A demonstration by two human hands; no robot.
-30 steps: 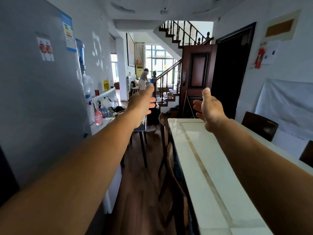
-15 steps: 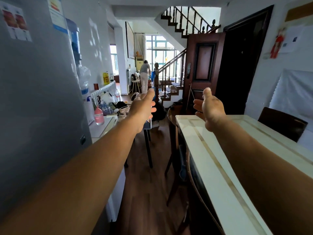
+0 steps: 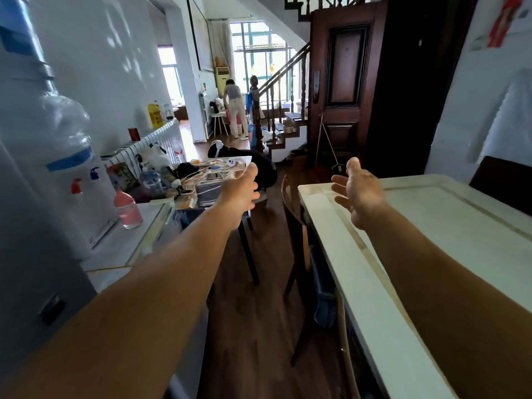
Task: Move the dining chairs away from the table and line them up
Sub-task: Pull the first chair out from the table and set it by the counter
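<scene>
Both bare arms reach forward, palms turned toward each other. The left hand [image 3: 240, 188] and the right hand [image 3: 359, 191] each have a loose, open grip — fingers spread, holding nothing.

The desk [image 3: 403, 254] is a long pale slab, glossy like stone, with a thin inlaid tan line running inside its rounded edge. It fills the view from 2 to 5 o'clock. Tucked against its near long side, at about 5 o'clock from the left hand, stands a dark wooden dining chair [image 3: 292, 226] with a curved back and slim legs; a second curved chair back [image 3: 345, 341] shows lower along the same edge. Another dark chair [image 3: 502, 182] sits across the desk at 3 o'clock.

The floor [image 3: 259, 326] is dark wood planking. At 9 o'clock a white water dispenser [image 3: 74, 174] stands by a cluttered side desk [image 3: 198, 180] — cables, bottles, bags. A dark panelled door [image 3: 342, 82] and a staircase [image 3: 282, 90] lie at 12 o'clock.
</scene>
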